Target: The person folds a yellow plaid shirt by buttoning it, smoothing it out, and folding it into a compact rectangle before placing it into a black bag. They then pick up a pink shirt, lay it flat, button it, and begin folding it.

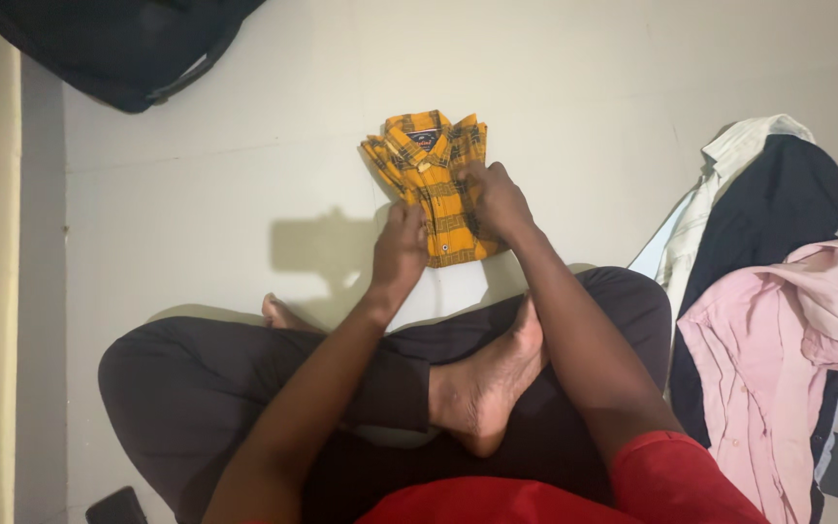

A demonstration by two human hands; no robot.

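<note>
With the left hand (402, 243) and right hand (497, 199) only pressing flat, ungripping, on the folded shirt (434, 184), its loose folds could spring open on the floor (225, 175).

The light is moderate and fairly even over the pale floor (574, 87), coming from the right, for a soft-edged shadow (327, 247) lies on the floor just left of the left hand (402, 245). No glare shows anywhere, and the checks of the folded yellow shirt (431, 170) beneath the right hand (497, 199) read sharp. The black bag (118, 44) far up-left sinks into near featureless dark.
</note>
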